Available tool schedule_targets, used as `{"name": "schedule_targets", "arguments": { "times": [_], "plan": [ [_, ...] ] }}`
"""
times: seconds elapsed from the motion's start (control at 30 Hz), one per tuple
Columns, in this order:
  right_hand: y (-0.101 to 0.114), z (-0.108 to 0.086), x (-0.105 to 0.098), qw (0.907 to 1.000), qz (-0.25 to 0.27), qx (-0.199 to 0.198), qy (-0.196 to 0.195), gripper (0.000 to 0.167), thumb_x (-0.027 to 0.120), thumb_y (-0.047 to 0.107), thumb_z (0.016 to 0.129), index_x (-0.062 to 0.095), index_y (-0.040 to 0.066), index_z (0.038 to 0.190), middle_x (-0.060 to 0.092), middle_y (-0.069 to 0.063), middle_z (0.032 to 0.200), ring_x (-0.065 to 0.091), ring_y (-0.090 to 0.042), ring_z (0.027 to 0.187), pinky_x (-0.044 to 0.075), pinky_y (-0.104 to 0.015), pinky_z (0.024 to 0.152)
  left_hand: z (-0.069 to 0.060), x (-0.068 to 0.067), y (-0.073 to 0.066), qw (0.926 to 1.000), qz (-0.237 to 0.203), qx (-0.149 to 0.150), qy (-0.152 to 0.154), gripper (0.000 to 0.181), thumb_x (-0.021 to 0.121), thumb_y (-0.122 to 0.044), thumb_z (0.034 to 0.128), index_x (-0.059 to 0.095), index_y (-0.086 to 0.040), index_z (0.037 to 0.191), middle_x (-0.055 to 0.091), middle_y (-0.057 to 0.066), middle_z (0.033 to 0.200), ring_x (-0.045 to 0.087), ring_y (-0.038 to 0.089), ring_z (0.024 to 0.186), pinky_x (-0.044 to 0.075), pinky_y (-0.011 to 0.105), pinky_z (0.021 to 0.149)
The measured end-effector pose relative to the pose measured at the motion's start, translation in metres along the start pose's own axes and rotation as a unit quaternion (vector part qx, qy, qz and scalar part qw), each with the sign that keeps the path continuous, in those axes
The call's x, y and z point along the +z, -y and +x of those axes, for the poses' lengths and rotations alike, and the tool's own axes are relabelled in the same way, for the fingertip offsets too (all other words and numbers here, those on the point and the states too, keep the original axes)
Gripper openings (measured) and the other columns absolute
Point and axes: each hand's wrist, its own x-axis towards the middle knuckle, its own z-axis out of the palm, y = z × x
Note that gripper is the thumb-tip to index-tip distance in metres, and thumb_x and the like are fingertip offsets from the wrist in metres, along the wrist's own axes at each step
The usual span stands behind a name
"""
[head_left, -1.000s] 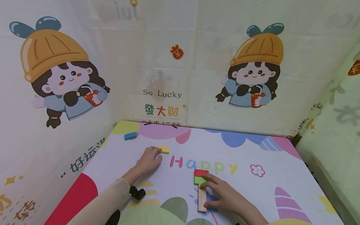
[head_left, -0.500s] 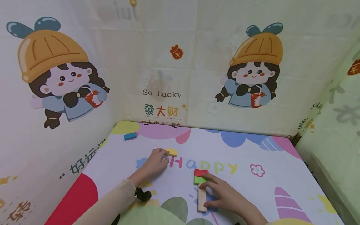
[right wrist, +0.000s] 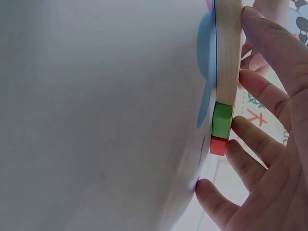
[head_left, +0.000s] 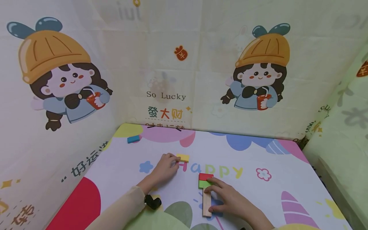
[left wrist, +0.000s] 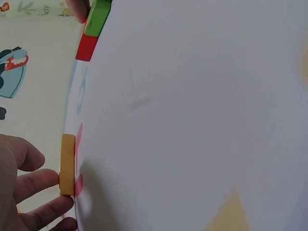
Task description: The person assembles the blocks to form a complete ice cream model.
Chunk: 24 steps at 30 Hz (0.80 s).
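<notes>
In the head view my left hand [head_left: 165, 167] reaches over the table, its fingertips against the left end of a yellow block [head_left: 184, 158] lying flat. The left wrist view shows one finger on the top of the yellow block [left wrist: 68, 163] and another at its end, the thumb apart from it. My right hand [head_left: 231, 203] rests its fingertips on a group of blocks: a plain wooden block [head_left: 206, 204] lengthwise, and a green block [head_left: 203, 184] and a red block [head_left: 205, 176] set across its far end. In the right wrist view the green block [right wrist: 222, 120] touches the wooden block.
A blue block [head_left: 133, 139] lies apart at the far left of the printed tabletop [head_left: 129, 159]. Patterned cloth walls [head_left: 201, 73] rise behind and at both sides. A black wrist device [head_left: 153, 202] sits on my left sleeve.
My left hand has slid the yellow block to the right and a little nearer, onto the printed "H". The right hand and its blocks have stayed in place.
</notes>
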Motion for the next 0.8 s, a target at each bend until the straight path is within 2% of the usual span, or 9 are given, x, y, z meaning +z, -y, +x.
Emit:
{"name": "schedule_targets", "arguments": {
  "times": [0.13,0.33,0.63,0.8],
  "plan": [
    [0.0,0.001,-0.001,1.0,0.004,0.006,0.006,0.047,0.078,0.06,0.083,0.065,0.04,0.123,0.05,-0.002,0.155,0.056,-0.03,0.135,0.05,-0.055,0.108,0.001,0.003,-0.004,0.9999,0.004,0.012,-0.001,0.028,0.066,-0.019,0.0984,0.076,-0.011,0.124,0.064,0.008,0.119,0.053,0.025,0.111,0.052,0.043,0.094],
    [0.001,0.001,-0.001,1.0,0.007,0.001,0.005,0.047,0.08,0.058,0.083,0.065,0.039,0.123,0.05,-0.003,0.155,0.056,-0.03,0.135,0.05,-0.052,0.109,0.002,0.006,-0.01,0.9999,0.002,0.002,0.015,0.03,0.064,-0.022,0.0992,0.075,-0.014,0.126,0.063,0.004,0.122,0.052,0.021,0.112,0.053,0.039,0.092],
    [0.001,0.002,-0.001,0.9999,0.01,0.004,0.006,0.046,0.078,0.06,0.083,0.065,0.04,0.123,0.05,-0.002,0.155,0.055,-0.029,0.136,0.05,-0.052,0.109,0.008,0.012,-0.02,0.9992,0.009,0.029,0.024,0.032,0.062,-0.017,0.0985,0.075,-0.012,0.128,0.064,0.006,0.12,0.053,0.024,0.114,0.051,0.042,0.095],
    [0.001,0.002,0.0,1.0,0.006,0.001,0.002,0.046,0.079,0.06,0.083,0.065,0.039,0.122,0.05,-0.002,0.154,0.056,-0.029,0.135,0.05,-0.052,0.109,0.01,0.018,-0.024,0.9991,0.011,0.032,0.025,0.033,0.064,-0.017,0.0984,0.074,-0.014,0.13,0.065,0.005,0.121,0.054,0.023,0.114,0.051,0.042,0.095]
  ]
}}
